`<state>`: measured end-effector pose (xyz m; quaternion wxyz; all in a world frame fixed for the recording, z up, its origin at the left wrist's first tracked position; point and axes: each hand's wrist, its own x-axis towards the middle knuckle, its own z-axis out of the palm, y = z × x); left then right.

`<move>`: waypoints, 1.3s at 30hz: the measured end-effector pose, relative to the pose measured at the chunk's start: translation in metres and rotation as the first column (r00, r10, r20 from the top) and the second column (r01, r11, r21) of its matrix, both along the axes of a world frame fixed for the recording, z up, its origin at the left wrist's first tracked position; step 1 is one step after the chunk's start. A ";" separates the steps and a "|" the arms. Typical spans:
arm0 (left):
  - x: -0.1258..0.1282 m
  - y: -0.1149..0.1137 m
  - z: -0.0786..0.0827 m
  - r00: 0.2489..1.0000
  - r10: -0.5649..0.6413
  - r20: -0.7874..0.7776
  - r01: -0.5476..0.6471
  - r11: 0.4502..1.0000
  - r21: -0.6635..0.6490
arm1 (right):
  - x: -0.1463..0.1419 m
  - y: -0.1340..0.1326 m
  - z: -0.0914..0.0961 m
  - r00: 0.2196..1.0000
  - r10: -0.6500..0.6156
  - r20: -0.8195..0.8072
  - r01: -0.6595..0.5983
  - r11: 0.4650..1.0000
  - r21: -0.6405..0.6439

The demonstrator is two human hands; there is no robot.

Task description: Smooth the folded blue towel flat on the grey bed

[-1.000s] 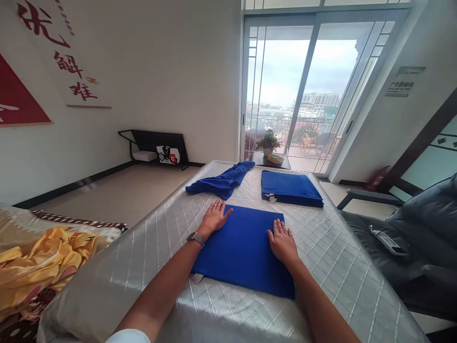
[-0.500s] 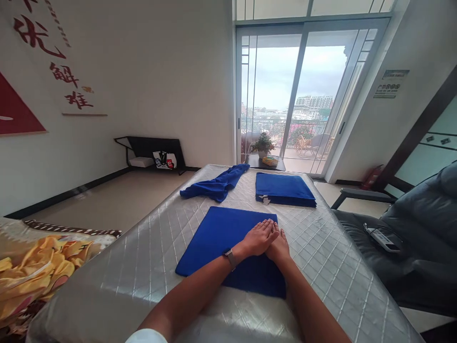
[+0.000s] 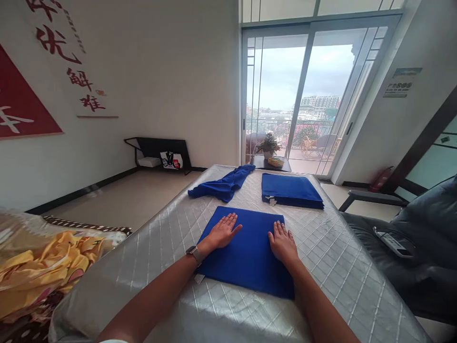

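A folded blue cloth (image 3: 250,257) lies flat in front of me on a silver quilted mattress (image 3: 157,247). My left hand (image 3: 222,232) rests open on its left part, fingers stretched toward the far edge. Near the cloth's right edge, my right hand (image 3: 283,243) lies flat with its fingers out. A small white label (image 3: 199,278) pokes out at the near left corner. Farther back sits a stack of folded blue cloths (image 3: 291,188) with white tags at its near left corner. Left of that stack is a crumpled blue cloth (image 3: 226,185).
A black armchair (image 3: 428,238) holding a white power strip (image 3: 392,243) stands at the right. Yellow bedding (image 3: 53,262) is heaped at the lower left. Beyond the mattress, a small table (image 3: 285,164) bears a potted plant (image 3: 268,144) before glass sliding doors (image 3: 274,85).
My left hand has moved left, away from my right hand, across the cloth. The right hand stays by the right edge. The view has shifted slightly, and the label now shows.
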<state>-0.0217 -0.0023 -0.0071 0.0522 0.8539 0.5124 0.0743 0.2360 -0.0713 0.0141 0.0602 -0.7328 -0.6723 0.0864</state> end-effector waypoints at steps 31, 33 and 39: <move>-0.022 -0.005 0.000 0.994 0.087 0.065 -0.088 0.996 0.006 | -0.005 -0.007 0.001 0.970 -0.019 0.241 0.008 0.999 0.044; -0.022 -0.005 -0.001 0.994 0.090 0.065 -0.091 0.996 0.008 | -0.005 -0.024 0.002 0.962 0.002 0.272 -0.019 0.998 0.057; -0.023 -0.004 -0.001 0.995 0.082 0.062 -0.081 0.997 -0.015 | -0.003 -0.110 -0.015 0.978 0.068 0.197 -0.063 0.997 -0.033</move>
